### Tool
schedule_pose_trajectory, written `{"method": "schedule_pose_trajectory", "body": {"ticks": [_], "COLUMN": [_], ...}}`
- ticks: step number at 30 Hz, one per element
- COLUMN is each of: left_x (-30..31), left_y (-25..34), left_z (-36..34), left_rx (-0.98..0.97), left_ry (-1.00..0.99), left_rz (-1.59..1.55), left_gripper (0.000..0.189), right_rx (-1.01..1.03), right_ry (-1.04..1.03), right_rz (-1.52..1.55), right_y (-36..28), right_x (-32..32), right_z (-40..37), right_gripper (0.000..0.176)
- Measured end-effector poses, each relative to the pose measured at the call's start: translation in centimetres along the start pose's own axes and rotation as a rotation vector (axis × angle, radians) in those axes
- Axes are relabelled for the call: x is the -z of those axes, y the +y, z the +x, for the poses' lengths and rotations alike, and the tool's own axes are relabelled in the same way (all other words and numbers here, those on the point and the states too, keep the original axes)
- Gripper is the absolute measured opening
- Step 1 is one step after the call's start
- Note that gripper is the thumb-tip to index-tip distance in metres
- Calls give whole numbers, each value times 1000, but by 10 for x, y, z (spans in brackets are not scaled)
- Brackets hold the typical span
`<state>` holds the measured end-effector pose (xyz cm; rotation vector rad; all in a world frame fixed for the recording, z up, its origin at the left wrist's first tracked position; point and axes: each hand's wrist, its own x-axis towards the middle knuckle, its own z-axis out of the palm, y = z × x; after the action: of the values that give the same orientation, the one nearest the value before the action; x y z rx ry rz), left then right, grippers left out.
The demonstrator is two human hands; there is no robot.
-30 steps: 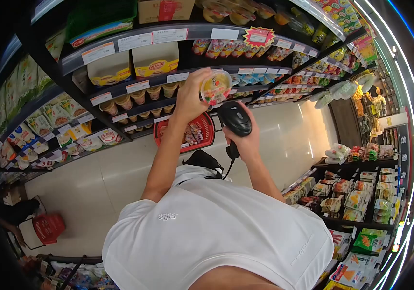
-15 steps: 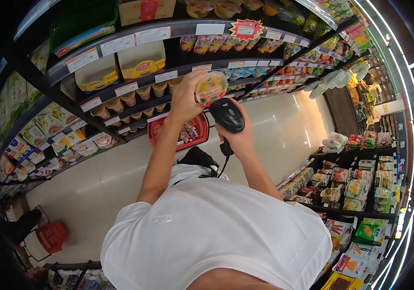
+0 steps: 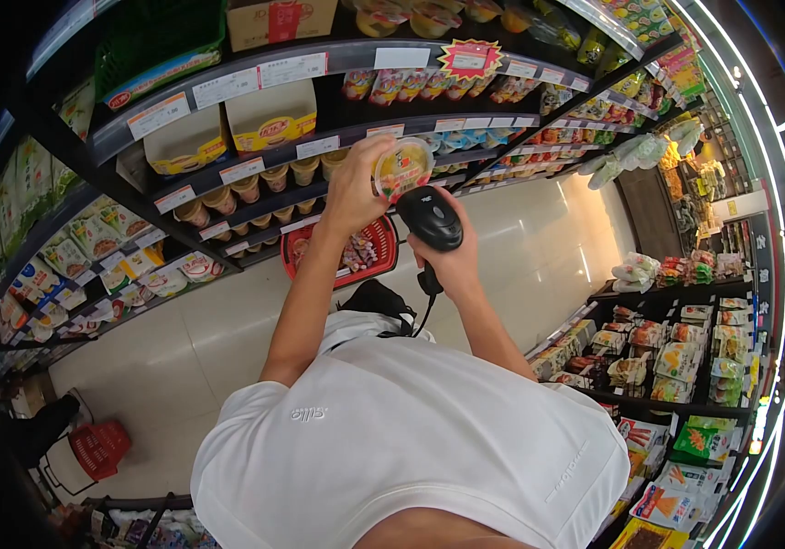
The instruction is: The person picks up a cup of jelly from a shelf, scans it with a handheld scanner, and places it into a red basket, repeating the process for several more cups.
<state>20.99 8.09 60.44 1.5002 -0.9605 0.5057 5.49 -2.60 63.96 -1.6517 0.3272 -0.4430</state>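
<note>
Near end: white shirt [image 3: 411, 457] fills the bottom of the view, with both forearms reaching up and away from it. A black pouch [image 3: 376, 297] sits at the waist, and a cable [image 3: 426, 311] runs from it up to the right hand.

Right hand [image 3: 454, 261]: fingers wrapped shut round the grip of a black scanner [image 3: 429, 218], head aimed up at the cup.

Left hand [image 3: 356, 188]: thumb and fingers clamped on the edge of a clear round cup [image 3: 401, 167], printed lid tilted toward us. The cup is held in the air in front of the middle shelf [image 3: 356, 139], just above the scanner head. We can't tell whether the two touch.

Risks, as we judge them:
- The cup is held by an edge pinch at full reach, so a slip drops it toward the red basket [image 3: 342, 247] on the floor below.
- The scanner head is very close to the cup, so a nudge could knock it loose.
- The cable has little slack, so a wider swing could tug the scanner.
- The lid looks glossy under the aisle lights, so glare may spoil a read.

Counts:
- 1 scanner.
- 1 cup in hand.
- 2 red baskets, the second one [image 3: 97, 448] far left by the floor.
- 2 yellow cartons [image 3: 271, 114] on the upper shelf.
- About 6 tan cups [image 3: 246, 188] in the front row beneath. The rows behind are too small to count.
</note>
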Motion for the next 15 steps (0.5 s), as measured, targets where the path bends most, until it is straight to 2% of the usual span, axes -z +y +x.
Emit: {"method": "schedule_pose_trajectory", "body": {"ticks": [4,15], "left_x": [3,1], "left_y": [-2,-10], "left_z": [1,-2], "left_rx": [-9,-4], "left_ry": [-12,19], "left_rz": [23,43], "left_gripper": [74,77], "right_rx": [-41,13], "right_ry": [2,-28], "right_rz": [65,-2], "right_y": [-2,4], "right_x": [-3,-2], "right_z": [0,3], "right_gripper": [75,75]}}
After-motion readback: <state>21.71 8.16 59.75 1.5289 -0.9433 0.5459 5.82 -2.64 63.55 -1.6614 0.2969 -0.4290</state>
